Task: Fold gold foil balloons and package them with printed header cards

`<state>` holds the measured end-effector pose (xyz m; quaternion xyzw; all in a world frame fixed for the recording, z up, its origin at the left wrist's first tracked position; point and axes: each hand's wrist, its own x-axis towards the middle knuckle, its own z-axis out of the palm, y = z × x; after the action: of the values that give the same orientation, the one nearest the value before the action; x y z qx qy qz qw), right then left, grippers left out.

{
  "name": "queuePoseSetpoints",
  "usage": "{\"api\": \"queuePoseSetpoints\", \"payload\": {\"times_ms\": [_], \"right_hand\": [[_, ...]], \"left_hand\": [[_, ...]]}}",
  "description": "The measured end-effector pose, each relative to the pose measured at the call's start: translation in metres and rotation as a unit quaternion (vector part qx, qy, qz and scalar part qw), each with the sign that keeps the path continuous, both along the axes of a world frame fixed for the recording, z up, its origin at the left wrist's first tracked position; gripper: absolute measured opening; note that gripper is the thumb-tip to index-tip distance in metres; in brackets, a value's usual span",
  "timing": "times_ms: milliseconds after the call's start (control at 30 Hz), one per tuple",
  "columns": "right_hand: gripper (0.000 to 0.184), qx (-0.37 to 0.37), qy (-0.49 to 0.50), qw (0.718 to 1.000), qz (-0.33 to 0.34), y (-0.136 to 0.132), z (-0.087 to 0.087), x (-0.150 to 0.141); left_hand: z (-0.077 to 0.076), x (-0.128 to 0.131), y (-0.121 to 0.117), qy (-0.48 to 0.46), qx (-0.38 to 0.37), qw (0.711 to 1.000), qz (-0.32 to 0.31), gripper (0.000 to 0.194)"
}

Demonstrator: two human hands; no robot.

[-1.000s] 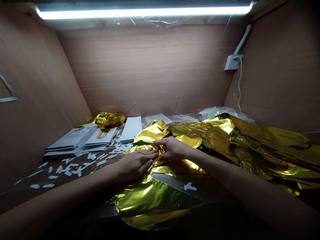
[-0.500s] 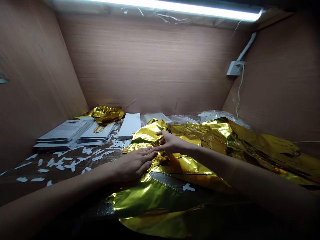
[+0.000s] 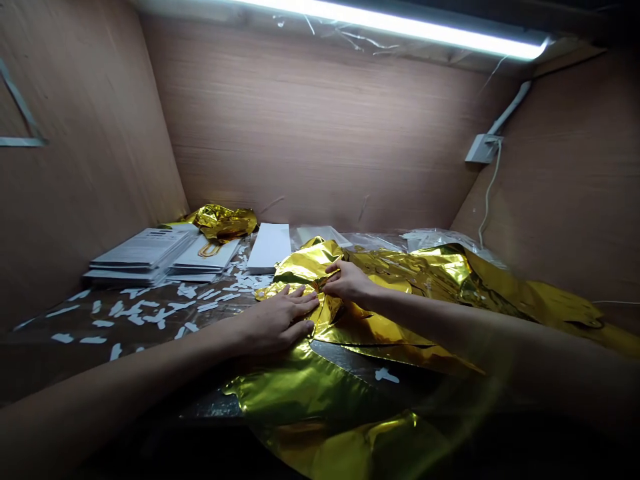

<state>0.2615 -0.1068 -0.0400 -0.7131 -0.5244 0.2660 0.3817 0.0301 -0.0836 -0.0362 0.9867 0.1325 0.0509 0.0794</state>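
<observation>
A flat gold foil balloon (image 3: 310,260) lies crumpled on the dark table in the middle of the head view. My left hand (image 3: 280,320) rests on its left side, palm down with the fingers spread. Just to the right, my right hand (image 3: 347,281) pinches a fold of the same foil between thumb and fingers; the fingertips are partly hidden. Below the hands, a gold foil section (image 3: 305,387) drapes toward the front edge, and I cannot tell whether it is one piece with the rest.
More flat gold foil balloons (image 3: 540,300) spread to the right. Stacked white cards (image 3: 137,250) stand at the back left, beside a crumpled gold foil piece (image 3: 225,220) and a white box (image 3: 269,248). White scraps (image 3: 135,310) litter the left. Wooden panels (image 3: 325,127) enclose the table.
The view has shifted slightly, so most things appear farther right. My left fingers are spread wider. The foil at the front edge hangs lower and has changed shape.
</observation>
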Motion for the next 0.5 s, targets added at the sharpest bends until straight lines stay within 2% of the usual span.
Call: {"api": "queuePoseSetpoints", "payload": {"times_ms": [100, 267, 367, 500], "right_hand": [[0.064, -0.025, 0.027, 0.999, 0.0, -0.005, 0.002, -0.003], [0.076, -0.095, 0.072, 0.992, 0.035, -0.021, 0.017, -0.009], [0.069, -0.087, 0.05, 0.995, 0.027, -0.022, 0.018, -0.009], [0.059, -0.04, 0.021, 0.999, 0.001, -0.008, 0.007, -0.009]], "left_hand": [[-0.004, 0.002, -0.001, -0.022, 0.022, 1.0, -0.001, 0.057], [-0.008, 0.002, -0.002, -0.038, 0.038, 0.998, -0.011, 0.056], [-0.006, 0.001, -0.004, -0.024, 0.041, 0.999, -0.007, 0.06], [-0.006, 0.001, -0.004, -0.017, 0.044, 0.999, -0.017, 0.062]]}}
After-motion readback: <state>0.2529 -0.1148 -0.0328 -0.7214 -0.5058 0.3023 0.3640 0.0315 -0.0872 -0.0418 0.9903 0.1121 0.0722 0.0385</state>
